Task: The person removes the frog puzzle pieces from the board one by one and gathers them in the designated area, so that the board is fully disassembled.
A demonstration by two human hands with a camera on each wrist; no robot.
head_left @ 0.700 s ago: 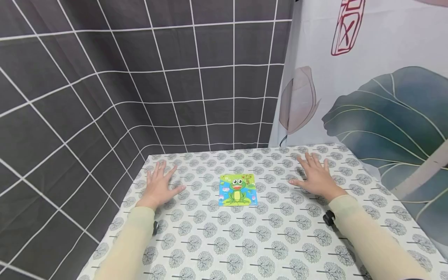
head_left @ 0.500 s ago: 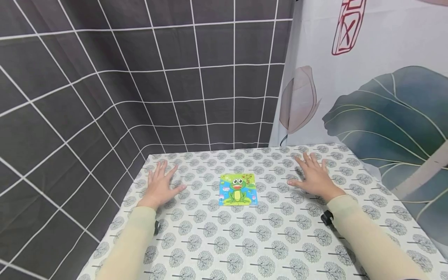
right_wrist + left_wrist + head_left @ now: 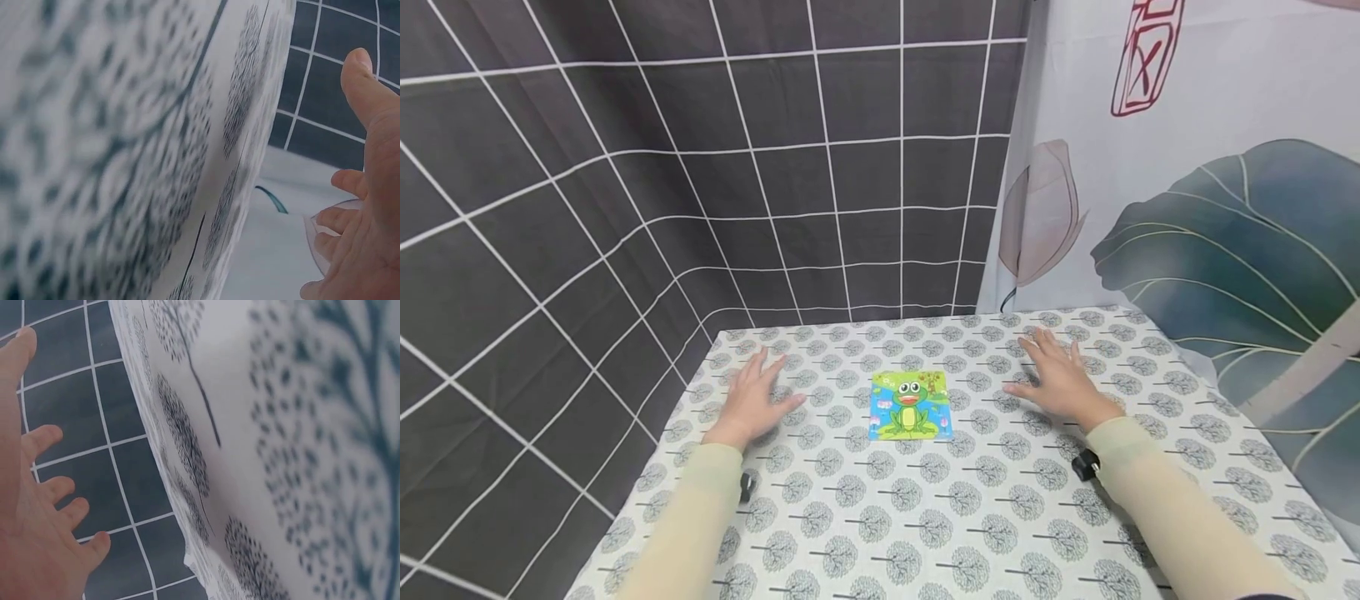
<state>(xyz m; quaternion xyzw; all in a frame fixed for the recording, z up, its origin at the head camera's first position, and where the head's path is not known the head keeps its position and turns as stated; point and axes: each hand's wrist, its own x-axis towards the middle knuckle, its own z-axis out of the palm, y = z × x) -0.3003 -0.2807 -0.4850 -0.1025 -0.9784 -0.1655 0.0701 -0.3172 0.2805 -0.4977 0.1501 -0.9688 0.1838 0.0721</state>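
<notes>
A small square picture (image 3: 910, 406) with a green cartoon frog on a blue and green ground lies flat in the middle of the table in the head view. To its left is my left hand (image 3: 751, 406), fingers spread and holding nothing. On the other side, my right hand (image 3: 1062, 385) is spread too, apart from the picture, with its thumb pointing toward it. Each wrist view shows its own hand with bare palm: the left hand (image 3: 47, 525) at the left edge, the right hand (image 3: 369, 219) at the right edge. Neither wrist view contains the frog picture.
A white cloth with grey tree prints covers the table (image 3: 925, 517). Behind and to the left hangs a dark curtain (image 3: 737, 167) with a white grid. A pale curtain (image 3: 1217, 192) with leaf and petal prints hangs at the right, close to the table's edge.
Both hands have moved inward toward the frog picture, the right hand leftward and the left hand slightly rightward. The picture has stayed in its place.
</notes>
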